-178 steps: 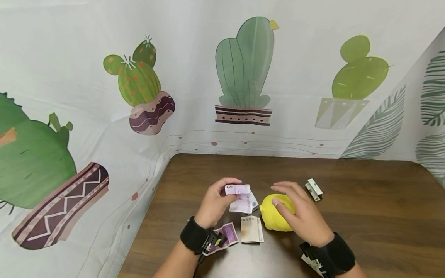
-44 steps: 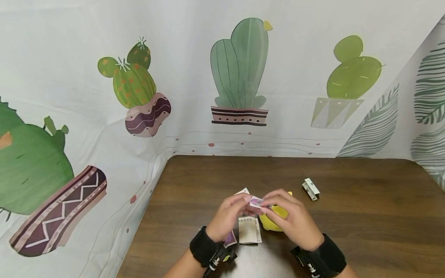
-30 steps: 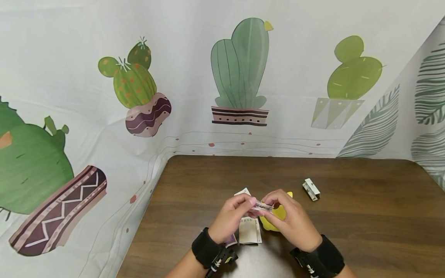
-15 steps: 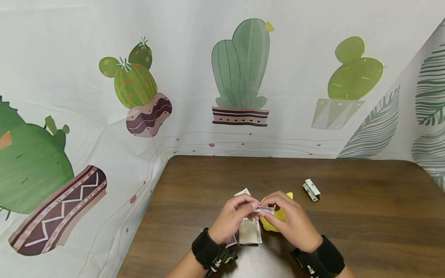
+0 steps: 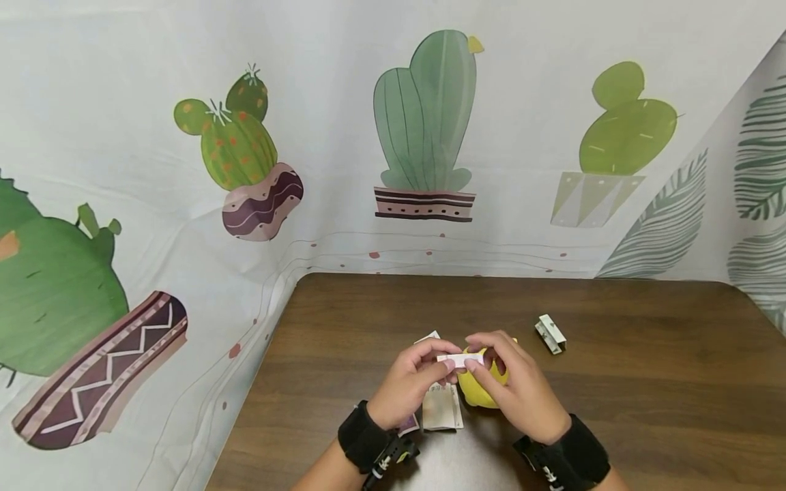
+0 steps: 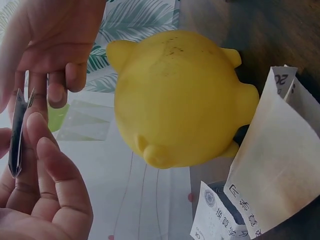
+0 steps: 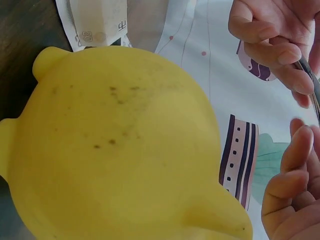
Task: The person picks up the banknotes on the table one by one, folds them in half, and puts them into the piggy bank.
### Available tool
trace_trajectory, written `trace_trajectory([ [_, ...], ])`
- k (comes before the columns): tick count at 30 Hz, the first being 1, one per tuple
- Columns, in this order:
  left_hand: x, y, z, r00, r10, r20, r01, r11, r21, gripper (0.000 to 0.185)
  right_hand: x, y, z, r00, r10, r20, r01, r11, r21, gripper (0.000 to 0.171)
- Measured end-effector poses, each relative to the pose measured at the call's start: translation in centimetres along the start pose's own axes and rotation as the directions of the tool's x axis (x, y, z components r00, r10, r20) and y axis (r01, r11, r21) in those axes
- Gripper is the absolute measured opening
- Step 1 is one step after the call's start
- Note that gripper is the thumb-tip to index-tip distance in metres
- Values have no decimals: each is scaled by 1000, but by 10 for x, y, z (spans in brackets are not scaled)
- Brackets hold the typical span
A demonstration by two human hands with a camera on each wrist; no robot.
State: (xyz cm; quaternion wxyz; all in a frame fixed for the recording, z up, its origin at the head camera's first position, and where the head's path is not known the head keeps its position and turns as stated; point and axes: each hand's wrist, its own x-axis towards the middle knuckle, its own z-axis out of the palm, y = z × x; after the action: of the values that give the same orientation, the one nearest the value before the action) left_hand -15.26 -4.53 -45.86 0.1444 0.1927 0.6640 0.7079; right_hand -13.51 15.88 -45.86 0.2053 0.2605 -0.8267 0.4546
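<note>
Both hands hold one small folded banknote (image 5: 459, 357) above the brown table (image 5: 614, 382). My left hand (image 5: 413, 382) pinches its left end between thumb and fingertips; my right hand (image 5: 512, 382) pinches the right end. Seen edge-on, the folded banknote (image 6: 17, 132) is thin and narrow, and it shows again as a dark edge (image 7: 311, 80) in the right wrist view. A yellow piggy bank (image 5: 477, 389) stands just under the right hand; the same piggy bank (image 6: 180, 97) (image 7: 120, 145) fills both wrist views.
A folded beige note (image 5: 439, 408) lies on the table below the hands, a purple note (image 5: 406, 425) sits beside the left wrist, and another note's corner (image 5: 428, 337) peeks out behind the left hand. A small folded white packet (image 5: 550, 333) lies to the right. Cactus-print cloth (image 5: 424, 136) backs the table.
The left hand alone held a wider purple note and the right rested on the piggy bank; now both hands pinch it, folded into a narrow strip and raised slightly.
</note>
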Motion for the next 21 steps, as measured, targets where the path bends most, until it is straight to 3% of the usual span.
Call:
trace_trajectory([
  [6, -1, 2, 0, 1000, -8, -11, 8, 1000, -1, 25, 0, 1, 1, 1000, -7, 15, 8, 1000, -26, 27],
  [15, 1, -1, 0, 1000, 9, 6, -9, 1000, 8, 23, 0, 2, 0, 999, -47, 14, 48, 999, -25, 27],
  [21, 1, -2, -1, 1000, -9, 9, 8, 999, 39, 34, 0, 1, -1, 997, -67, 31, 66, 998, 7, 22],
])
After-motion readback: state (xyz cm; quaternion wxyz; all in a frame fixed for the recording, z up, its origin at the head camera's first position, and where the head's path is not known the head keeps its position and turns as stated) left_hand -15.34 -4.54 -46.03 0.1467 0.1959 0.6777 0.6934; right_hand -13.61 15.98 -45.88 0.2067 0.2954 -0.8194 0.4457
